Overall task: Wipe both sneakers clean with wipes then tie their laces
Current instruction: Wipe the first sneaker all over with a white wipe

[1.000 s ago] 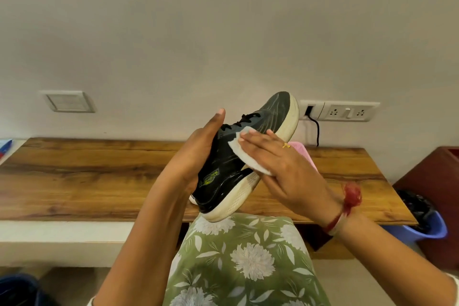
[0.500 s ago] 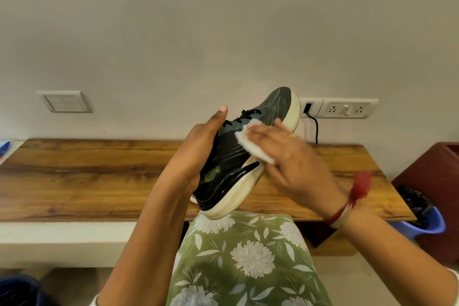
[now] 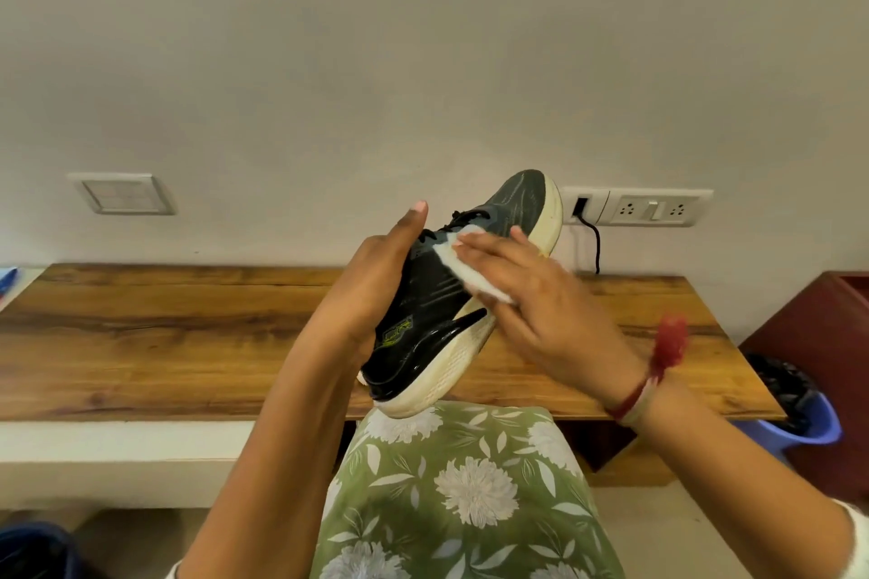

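One black sneaker is tilted toe-up, heel low over a floral lap; the left hand grips its collar side, fingers hidden behind; the right hand presses a white wipe flat-fingered against its flank, beside the laces. It looks light and firm-soled, perhaps slick where damp — best held at the collar or sole.

Wooden desk, switch plate, socket panel, black cable, blue bin, possibly lined.

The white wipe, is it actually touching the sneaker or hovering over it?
Touching. The head view shows the right hand pressing the wipe flat against the sneaker's dark side.
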{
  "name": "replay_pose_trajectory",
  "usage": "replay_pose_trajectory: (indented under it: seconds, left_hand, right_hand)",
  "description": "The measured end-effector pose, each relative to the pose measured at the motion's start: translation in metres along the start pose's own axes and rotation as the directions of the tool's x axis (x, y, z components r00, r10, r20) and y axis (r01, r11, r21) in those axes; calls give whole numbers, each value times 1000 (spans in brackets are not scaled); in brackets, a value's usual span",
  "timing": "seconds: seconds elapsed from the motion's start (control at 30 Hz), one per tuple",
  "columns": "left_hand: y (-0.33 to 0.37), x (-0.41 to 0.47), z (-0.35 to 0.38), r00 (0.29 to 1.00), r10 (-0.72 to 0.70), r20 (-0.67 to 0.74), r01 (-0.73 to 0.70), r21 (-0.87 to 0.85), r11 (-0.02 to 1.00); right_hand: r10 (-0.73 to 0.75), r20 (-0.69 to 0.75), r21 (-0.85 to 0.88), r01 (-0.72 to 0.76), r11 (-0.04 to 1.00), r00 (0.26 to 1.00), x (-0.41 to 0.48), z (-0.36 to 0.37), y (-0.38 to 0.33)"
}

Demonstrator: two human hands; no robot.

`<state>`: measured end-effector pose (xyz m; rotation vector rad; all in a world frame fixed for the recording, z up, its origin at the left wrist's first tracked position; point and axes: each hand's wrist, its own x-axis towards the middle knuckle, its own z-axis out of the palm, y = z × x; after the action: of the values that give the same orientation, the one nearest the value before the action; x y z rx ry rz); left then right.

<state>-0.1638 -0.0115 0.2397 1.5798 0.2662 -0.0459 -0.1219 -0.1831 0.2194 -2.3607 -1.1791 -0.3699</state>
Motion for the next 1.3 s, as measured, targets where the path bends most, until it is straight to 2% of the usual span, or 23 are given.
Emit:
replay_pose_trajectory:
  seconds: [0.07, 0.17, 0.2, 0.27, 0.33, 0.43, 0.53, 0.6, 0.7, 0.73, 0.77, 0.83, 0.93, 1.0, 1.07, 1.13, 1.2, 1.27, 1.3]
  left_hand:
    - [-1, 1, 0, 1000, 14, 8, -13, -21, 1000]
    - [-1, 1, 0, 999, 14, 39, -13, -41, 999]
    - [-1, 0, 1, 999, 11, 50, -8, -52, 999]
    - [-2, 1, 1, 998, 5, 57, -1, -82, 997]
    - [-3, 3, -1, 998, 9, 58, -3, -94, 996]
    - [-2, 3, -2, 998, 22, 62, -18, -71, 997]
    - [-5, 5, -3, 997, 36, 63, -31, -84, 996]
    - [-10, 8, -3, 996, 32, 81, -24, -97, 995]
    - [-10, 7, -5, 993, -10, 116, 21, -100, 995]
    - [-9, 7, -8, 992, -27, 126, 42, -119, 992]
    - [-6, 6, -10, 991, -43, 129, 62, -145, 988]
    - [-3, 4, -14, 990, -65, 127, 87, -182, 979]
    - [-3, 6, -13, 990, -80, 114, 104, -222, 970]
    - [-3, 7, -12, 989, -90, 119, 120, -272, 955]
    - [-4, 7, -14, 986, -115, 122, 147, -294, 944]
    - [-4, 7, -16, 982, -127, 139, 163, -290, 943]
    - [-3, 6, -16, 982, -113, 151, 151, -276, 949]
    - [-1, 8, -14, 980, -109, 169, 152, -268, 951]
    - [0, 8, -13, 974, -108, 197, 160, -270, 949]
  right_hand:
    - [-22, -4, 37, 22, 999, 1000, -1, 6, -8]
    - [52, -99, -117, -63, 991, 994, 1, 4, -7]
    - [60, -102, -120, -72, 990, 993, 1, 4, -9]
    - [7, -51, -49, -10, 999, 999, -1, 8, -16]
    - [-24, -27, -77, 22, 997, 999, -2, 9, -17]
    - [76, -70, -148, -85, 985, 995, 3, 3, -6]
    - [14, -39, -15, -14, 1000, 999, 1, 7, -18]
    - [30, -69, 46, -27, 999, 997, -2, 6, -24]
    - [238, -289, 275, -158, 948, 927, 4, -10, -5]
    - [289, -349, 326, -174, 929, 892, 6, -17, 4]
    - [303, -388, 305, -189, 933, 870, 5, -21, 11]
    - [252, -400, 149, -209, 967, 881, 1, -19, 16]
    - [117, -283, -24, -129, 991, 952, -6, 2, 5]
    - [56, -217, -12, -60, 998, 975, -12, 17, -5]
    - [-37, -141, 77, 48, 996, 989, -20, 25, -13]
    - [-169, -57, 5, 169, 986, 984, -25, 23, -8]
    - [-170, -84, -95, 162, 982, 982, -22, 19, 2]
    - [-119, -151, -53, 112, 992, 981, -17, 19, -1]
    - [-163, -151, -53, 157, 986, 975, -16, 22, -7]
